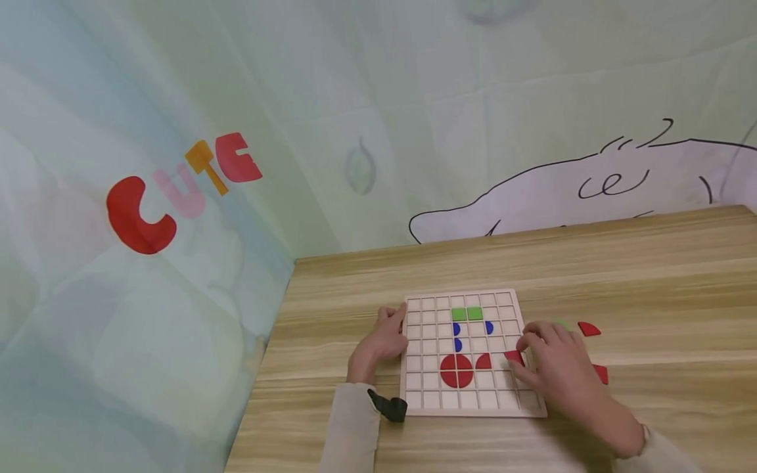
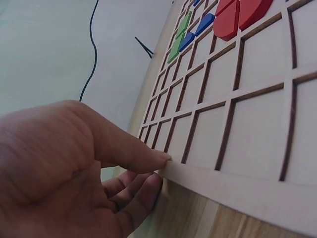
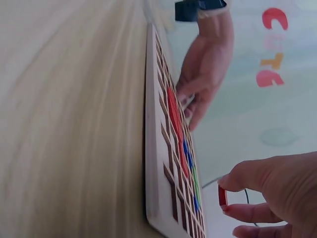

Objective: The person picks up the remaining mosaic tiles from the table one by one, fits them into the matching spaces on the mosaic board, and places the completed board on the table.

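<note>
A pale wooden grid board lies on the table. At its left edge my left hand grips the rim, thumb on top and the other fingers curled against the side. Over the board's right part, my right hand pinches a red piece between thumb and fingertips; its full outline is partly covered. Set in the grid are several red quarter circles forming a disc, a separate red quarter circle, two green squares and three blue half circles.
Right of the board lie a loose red quarter circle, another red piece and a green piece, the last two partly hidden by the right hand. The wooden table meets a printed cloth backdrop behind and at left.
</note>
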Available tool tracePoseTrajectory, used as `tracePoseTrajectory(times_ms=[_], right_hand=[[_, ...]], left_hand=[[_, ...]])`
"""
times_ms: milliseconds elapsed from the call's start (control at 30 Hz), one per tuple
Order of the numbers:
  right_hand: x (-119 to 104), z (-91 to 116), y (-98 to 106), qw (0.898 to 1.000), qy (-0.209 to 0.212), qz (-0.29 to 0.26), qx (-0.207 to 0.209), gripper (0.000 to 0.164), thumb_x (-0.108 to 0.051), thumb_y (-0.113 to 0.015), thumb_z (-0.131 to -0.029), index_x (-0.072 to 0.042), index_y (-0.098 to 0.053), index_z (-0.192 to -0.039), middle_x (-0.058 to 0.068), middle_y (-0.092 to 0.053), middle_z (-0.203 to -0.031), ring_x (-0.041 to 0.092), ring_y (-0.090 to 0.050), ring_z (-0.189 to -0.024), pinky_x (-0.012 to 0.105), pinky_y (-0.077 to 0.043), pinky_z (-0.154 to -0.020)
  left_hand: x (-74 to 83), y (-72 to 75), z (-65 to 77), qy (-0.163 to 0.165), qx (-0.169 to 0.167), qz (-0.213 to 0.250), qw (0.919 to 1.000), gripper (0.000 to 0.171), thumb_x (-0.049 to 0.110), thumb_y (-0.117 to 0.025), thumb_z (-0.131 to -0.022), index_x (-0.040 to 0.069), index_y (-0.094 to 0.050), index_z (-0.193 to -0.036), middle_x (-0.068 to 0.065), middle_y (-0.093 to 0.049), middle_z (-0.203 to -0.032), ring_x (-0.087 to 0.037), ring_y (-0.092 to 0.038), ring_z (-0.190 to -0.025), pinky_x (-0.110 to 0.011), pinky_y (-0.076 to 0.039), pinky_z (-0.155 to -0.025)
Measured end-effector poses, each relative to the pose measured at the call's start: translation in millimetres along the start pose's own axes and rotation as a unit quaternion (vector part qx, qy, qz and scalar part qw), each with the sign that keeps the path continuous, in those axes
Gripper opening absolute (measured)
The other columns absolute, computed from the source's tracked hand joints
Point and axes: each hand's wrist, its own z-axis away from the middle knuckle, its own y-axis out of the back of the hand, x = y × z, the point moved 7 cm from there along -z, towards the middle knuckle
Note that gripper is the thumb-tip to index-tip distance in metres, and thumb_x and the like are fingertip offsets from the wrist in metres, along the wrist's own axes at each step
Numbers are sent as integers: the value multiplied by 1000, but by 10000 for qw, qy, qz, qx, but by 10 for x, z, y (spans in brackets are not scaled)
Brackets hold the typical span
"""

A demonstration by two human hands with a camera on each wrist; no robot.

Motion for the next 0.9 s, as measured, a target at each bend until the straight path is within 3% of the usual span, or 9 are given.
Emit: tracePoseTrajectory(times_ms=[233,467,900], right_hand=[[-191,18,-127,9990,-43,268,-367,26,-32,-82,-69,-16,-63,-74,13,-60,-106,34,-51,-105,53,-37,-91],[-303,49,-274,9971,-40,387,-658,27,-36,-80,-71,-19,-60,-71,9,-60,-107,30,-51,-103,49,-39,-86],[-427,67,-339,9963,259,735,-361,29,-36,-78,-72,-15,-59,-71,7,-59,-100,28,-52,-100,45,-39,-84]], left_hand=[[-4,-1,-12,-3,54,4,10000,75,-8,-44,-84,9,-22,-153,-14,-27,-131,-26,-38,-112,-35,-34,-81],[-12,-11,-8,50,21,74,10000,76,-8,-44,-83,9,-21,-153,-13,-26,-131,-27,-37,-113,-35,-34,-81],[-3,-5,-5,-68,47,1,10000,76,-8,-45,-82,7,-22,-152,-14,-27,-130,-27,-37,-112,-35,-35,-83]])
